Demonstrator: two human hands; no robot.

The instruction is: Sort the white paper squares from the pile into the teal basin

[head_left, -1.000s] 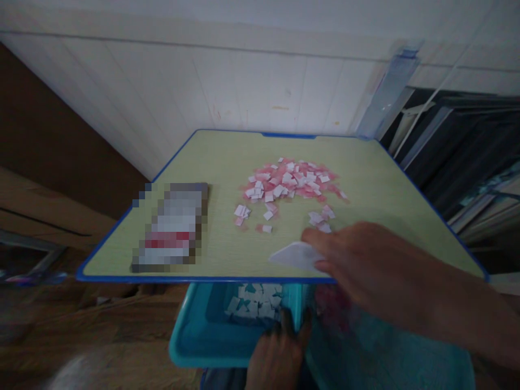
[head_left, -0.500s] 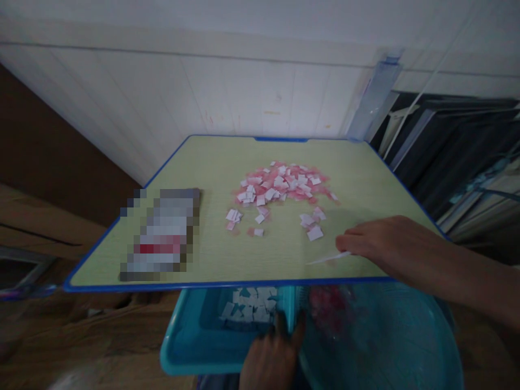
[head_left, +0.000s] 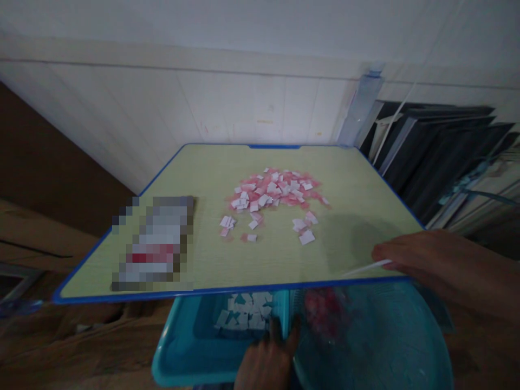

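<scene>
My right hand (head_left: pixel 410 254) is closed on a thin white stick (head_left: pixel 369 266) that tapers toward the left, just above the front right edge of the table (head_left: pixel 195 157). My left hand (head_left: pixel 266 363) is below the table's front edge, its index finger and thumb stretched apart at the rims between a teal tray (head_left: pixel 170 352) and a round teal basin (head_left: pixel 442 346). Small white paper pieces (head_left: pixel 244 317) lie in the tray. Something pink and red in clear film (head_left: pixel 325 314) lies in the basin. On the table, a heap of white squares and pink film pieces (head_left: pixel 280 189) spreads out.
Small groups of squares (head_left: pixel 304 230) lie in front of the heap. A pixelated flat object (head_left: pixel 156 238) rests at the table's left. Behind stand a white wall (head_left: pixel 244 103) and a clear plastic bottle (head_left: pixel 359 111). Dark flat panels (head_left: pixel 439 141) lean at the right.
My right hand has moved right and slightly toward the front edge with the white stick. The view has shifted a little; my left hand stays at the tray and basin rims.
</scene>
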